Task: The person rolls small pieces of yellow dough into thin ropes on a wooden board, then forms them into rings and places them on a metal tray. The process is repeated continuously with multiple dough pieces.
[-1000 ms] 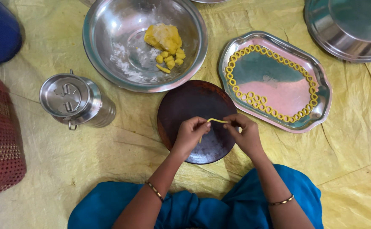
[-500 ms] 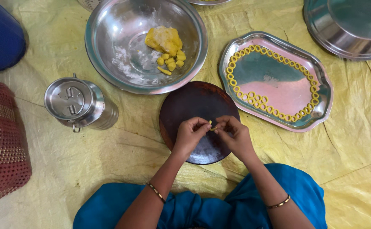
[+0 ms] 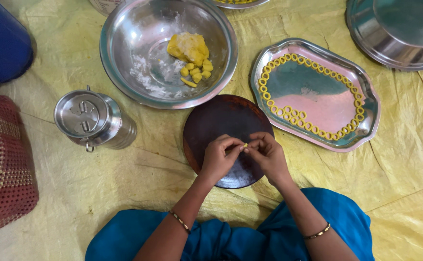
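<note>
Head view, single entry.

Item 1: small piece of yellow dough (image 3: 245, 145), pinched between the fingertips of both hands above the round dark board (image 3: 221, 121). Left hand (image 3: 218, 157) and right hand (image 3: 268, 154) meet fingertip to fingertip, both closed on the piece. It reads as soft, light and easily deformed; a gentle hold at its ends with the fingertips looks right, since a hard squeeze would likely flatten it. Possibly a little sticky; cannot tell for certain.

Item 2: round dark board, lying flat on the yellow floor sheet (image 3: 404, 159), directly under the hands.

Item 3: large steel bowl (image 3: 124, 63), beyond the board, holding a lump of yellow dough (image 3: 188, 47) with small cut bits beside it and a dusting of white flour.

Item 4: oblong steel tray (image 3: 371, 104), right of the board, with small yellow dough rings (image 3: 293, 115) ranged along its rim and a short row inside.

Item 5: lidded steel can (image 3: 93, 118), left of the board.

Item 6: woven red mat (image 3: 1, 164), far left; blue container (image 3: 1, 41) above it; steel lid or pan (image 3: 400, 31), upper right.
</note>
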